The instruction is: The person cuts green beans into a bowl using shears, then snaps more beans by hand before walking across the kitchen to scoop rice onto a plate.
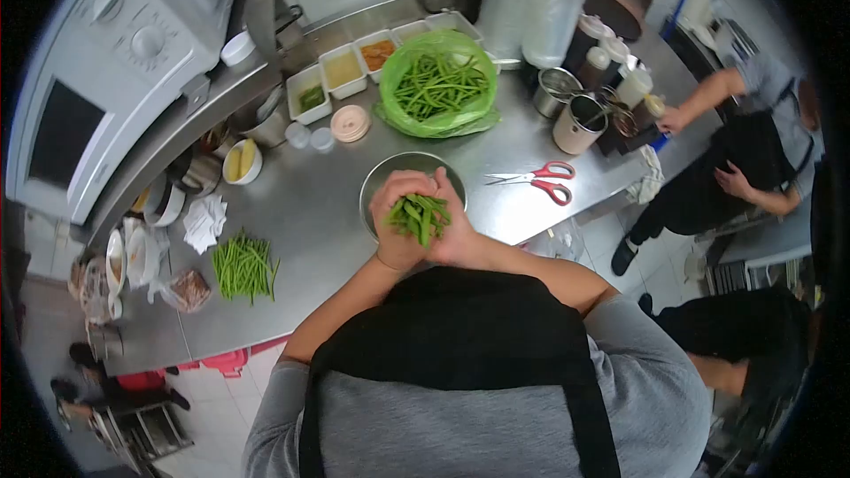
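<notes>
Cut green beans (420,218) are cupped between my two hands over a metal bowl (365,196). My left hand (396,212) wraps them from the left, and my right hand (456,226) closes in from the right. The hands and beans hide much of the bowl's inside. Behind the bowl, a green plastic bag (482,115) stands open, full of long green beans (438,87). A pile of green beans (243,267) lies on the steel counter to the left. Red-handled scissors (542,180) rest to the right of the bowl, blades slightly apart.
White containers (343,71) of food line the back. A pink lidded tub (351,123) and a bowl of yellow pieces (242,161) stand left. Bottles (634,86) and utensil pots (580,124) stand right. A microwave (97,97) sits upper left. A co-worker (753,133) stands at right.
</notes>
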The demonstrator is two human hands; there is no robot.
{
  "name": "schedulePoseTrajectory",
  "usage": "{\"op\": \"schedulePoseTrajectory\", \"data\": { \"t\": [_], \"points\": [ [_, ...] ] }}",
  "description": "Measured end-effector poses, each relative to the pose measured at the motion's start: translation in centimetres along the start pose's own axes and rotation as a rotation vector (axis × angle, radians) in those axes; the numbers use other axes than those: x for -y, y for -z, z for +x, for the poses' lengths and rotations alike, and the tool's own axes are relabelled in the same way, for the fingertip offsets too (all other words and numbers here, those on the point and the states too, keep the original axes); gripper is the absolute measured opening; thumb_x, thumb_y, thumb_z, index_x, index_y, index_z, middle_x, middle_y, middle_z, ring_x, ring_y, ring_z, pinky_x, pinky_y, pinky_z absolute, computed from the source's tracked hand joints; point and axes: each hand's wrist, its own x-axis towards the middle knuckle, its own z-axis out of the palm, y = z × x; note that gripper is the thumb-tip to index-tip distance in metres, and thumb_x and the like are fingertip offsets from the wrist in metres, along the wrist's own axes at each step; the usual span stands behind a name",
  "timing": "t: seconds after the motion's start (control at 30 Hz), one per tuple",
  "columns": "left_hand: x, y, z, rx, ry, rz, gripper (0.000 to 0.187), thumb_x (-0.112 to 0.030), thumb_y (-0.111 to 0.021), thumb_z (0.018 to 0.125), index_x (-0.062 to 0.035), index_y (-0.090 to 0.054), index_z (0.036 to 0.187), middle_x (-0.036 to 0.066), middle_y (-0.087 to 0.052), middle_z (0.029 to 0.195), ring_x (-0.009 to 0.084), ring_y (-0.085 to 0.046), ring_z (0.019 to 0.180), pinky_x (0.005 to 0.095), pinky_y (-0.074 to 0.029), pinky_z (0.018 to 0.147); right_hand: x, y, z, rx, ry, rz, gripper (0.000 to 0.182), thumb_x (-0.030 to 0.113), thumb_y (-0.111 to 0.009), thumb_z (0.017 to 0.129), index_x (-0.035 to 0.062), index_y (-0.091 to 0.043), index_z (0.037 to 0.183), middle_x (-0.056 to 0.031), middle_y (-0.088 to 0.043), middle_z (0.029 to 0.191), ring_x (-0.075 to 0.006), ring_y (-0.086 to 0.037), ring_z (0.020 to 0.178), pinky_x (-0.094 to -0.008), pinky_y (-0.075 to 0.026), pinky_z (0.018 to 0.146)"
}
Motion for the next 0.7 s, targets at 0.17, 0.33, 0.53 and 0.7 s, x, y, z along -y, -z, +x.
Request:
{"op": "schedulePoseTrajectory", "data": {
  "t": [0.17, 0.33, 0.53, 0.7],
  "points": [
    [-0.6, 1.8, 1.4, -0.445, 0.467, -0.427, 0.020, 0.001, -0.059, 0.082, -0.0056, -0.045, 0.095, 0.007, -0.055, 0.082, 0.0197, -0.058, 0.082, 0.0345, -0.046, 0.077, 2.3, 0.9, 2.9, -0.104, 0.166, -0.150, 0.057, 0.049, -0.029, 0.094, 0.0005, -0.046, 0.117, -0.0176, -0.052, 0.118, -0.0296, -0.047, 0.115, -0.0421, -0.033, 0.102],
    [-0.6, 6.8, 1.7, -0.587, 0.652, -0.651, 0.022, 0.003, -0.063, 0.078, -0.0050, -0.049, 0.093, 0.005, -0.055, 0.077, 0.0164, -0.057, 0.069, 0.0307, -0.046, 0.064, 3.2, -0.2, 2.2, -0.045, 0.087, -0.186, 0.048, 0.037, -0.034, 0.096, -0.0010, -0.042, 0.124, -0.0170, -0.048, 0.126, -0.0296, -0.047, 0.117, -0.0413, -0.036, 0.101],
    [-1.2, 5.8, -0.4, -0.291, 0.798, -0.145, 0.010, -0.001, -0.065, 0.077, -0.0011, -0.057, 0.082, 0.003, -0.058, 0.070, 0.0107, -0.052, 0.056, 0.0235, -0.040, 0.051, 3.4, 0.3, 2.1, 0.072, 0.074, -0.451, 0.040, 0.021, -0.041, 0.094, -0.0006, -0.040, 0.127, -0.0170, -0.047, 0.128, -0.0289, -0.045, 0.119, -0.0403, -0.035, 0.102],
    [-0.6, 5.9, -0.4, -0.368, 0.772, -0.306, 0.022, 0.006, -0.064, 0.076, -0.0026, -0.049, 0.090, 0.006, -0.056, 0.077, 0.0155, -0.054, 0.062, 0.0259, -0.044, 0.054, 2.7, 0.6, 1.9, -0.053, 0.557, -1.305, 0.040, 0.021, -0.045, 0.093, 0.0009, -0.040, 0.128, -0.0164, -0.048, 0.126, -0.0267, -0.043, 0.120, -0.0384, -0.036, 0.099]
  ]
}}
